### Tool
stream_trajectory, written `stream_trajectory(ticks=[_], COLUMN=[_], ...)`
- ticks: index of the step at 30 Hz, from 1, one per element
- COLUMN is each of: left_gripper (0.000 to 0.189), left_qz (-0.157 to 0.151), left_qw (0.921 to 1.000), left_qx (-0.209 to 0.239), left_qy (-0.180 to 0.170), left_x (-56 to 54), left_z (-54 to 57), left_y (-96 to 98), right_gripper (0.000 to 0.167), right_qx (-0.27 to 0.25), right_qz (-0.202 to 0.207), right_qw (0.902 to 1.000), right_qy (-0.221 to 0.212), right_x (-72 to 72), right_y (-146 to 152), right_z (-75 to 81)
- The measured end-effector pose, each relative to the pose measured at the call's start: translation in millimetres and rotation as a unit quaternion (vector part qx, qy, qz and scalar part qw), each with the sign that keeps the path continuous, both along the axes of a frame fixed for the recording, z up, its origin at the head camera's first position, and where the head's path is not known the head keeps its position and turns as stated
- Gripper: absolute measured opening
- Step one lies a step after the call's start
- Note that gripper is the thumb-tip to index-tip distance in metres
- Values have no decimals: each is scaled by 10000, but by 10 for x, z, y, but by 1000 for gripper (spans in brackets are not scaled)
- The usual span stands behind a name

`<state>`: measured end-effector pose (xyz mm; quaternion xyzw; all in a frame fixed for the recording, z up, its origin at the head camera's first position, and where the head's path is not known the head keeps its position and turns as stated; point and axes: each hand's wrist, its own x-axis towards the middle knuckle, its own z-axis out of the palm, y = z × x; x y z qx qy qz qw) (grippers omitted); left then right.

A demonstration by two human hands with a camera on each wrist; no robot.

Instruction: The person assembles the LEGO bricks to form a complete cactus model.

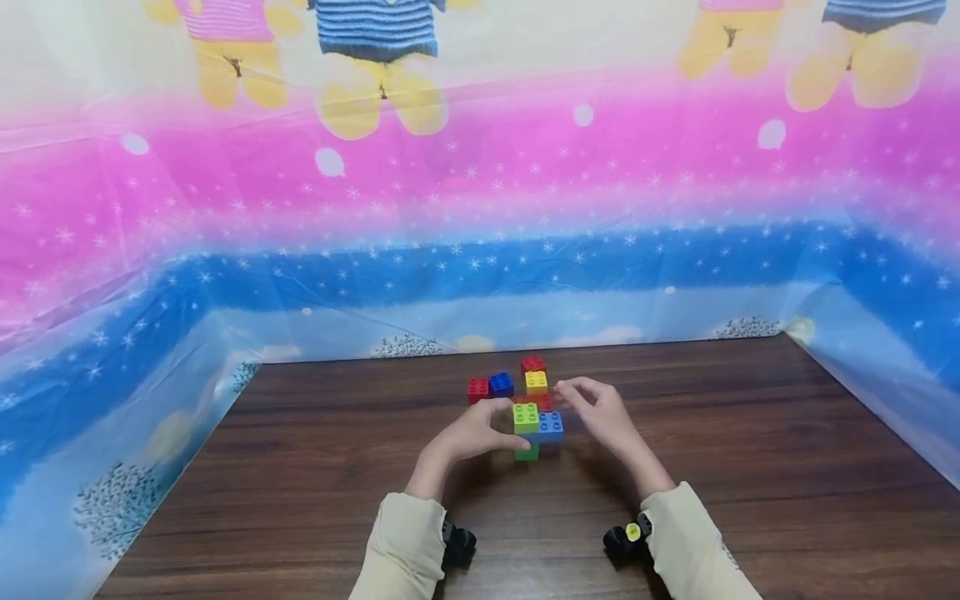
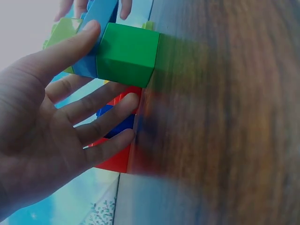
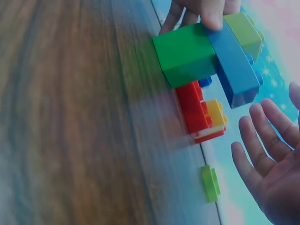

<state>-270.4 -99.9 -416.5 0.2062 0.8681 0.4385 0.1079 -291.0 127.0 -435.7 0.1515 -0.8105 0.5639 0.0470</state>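
My left hand (image 1: 472,429) pinches a small stack of toy building bricks, its thumb on the front of the long blue brick (image 3: 236,70). Under that blue brick sits a green brick (image 2: 127,54); a light green brick (image 1: 526,417) is on top, at the left end. The blue brick sticks out to the right with bare studs. My right hand (image 1: 603,412) is just right of the stack, holding nothing. In the right wrist view its fingers (image 3: 269,136) are spread and relaxed, apart from the bricks.
Behind the stack stand joined red (image 1: 533,364) and yellow (image 1: 536,382) bricks. A red brick (image 1: 478,389) and a dark blue brick (image 1: 501,383) are to their left. Another light green brick (image 3: 210,183) lies farther right on the wooden table (image 1: 300,467). A printed cloth (image 1: 450,275) encloses the far edge.
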Motion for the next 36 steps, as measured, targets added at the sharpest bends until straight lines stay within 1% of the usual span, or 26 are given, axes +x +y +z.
stream_trajectory(ticks=[5, 7, 12, 17, 22, 27, 30, 36], left_gripper=[64, 65, 56, 50, 43, 39, 37, 35], left_qz=[68, 59, 87, 148, 188, 267, 255, 217], left_qw=[9999, 10000, 9995, 9983, 9980, 9980, 9980, 9982], left_qx=[-74, -41, 224, 485, 521, 525, 560, 528], left_qy=[-45, 17, 225, 273, 302, 226, 166, 192], left_x=[16, 23, 45, 57, 63, 60, 51, 38], left_z=[24, 35, 77, 103, 112, 102, 92, 96], left_y=[28, 31, 24, 13, 1, 0, 11, 45], right_gripper=[36, 35, 33, 30, 30, 35, 38, 42], right_qx=[37, -20, -217, -324, -241, -35, 9, 102], right_qz=[-360, -508, -947, -1253, -1290, -1164, -1082, -1002], right_qw=[9993, 9987, 9953, 9915, 9911, 9925, 9930, 9934], right_qy=[55, 51, -21, -107, -202, -374, -465, -557], right_x=[-23, -39, -95, -123, -140, -156, -172, -191], right_y=[67, 85, 117, 150, 175, 203, 226, 271], right_z=[-31, -37, -50, -74, -110, -152, -179, -204])
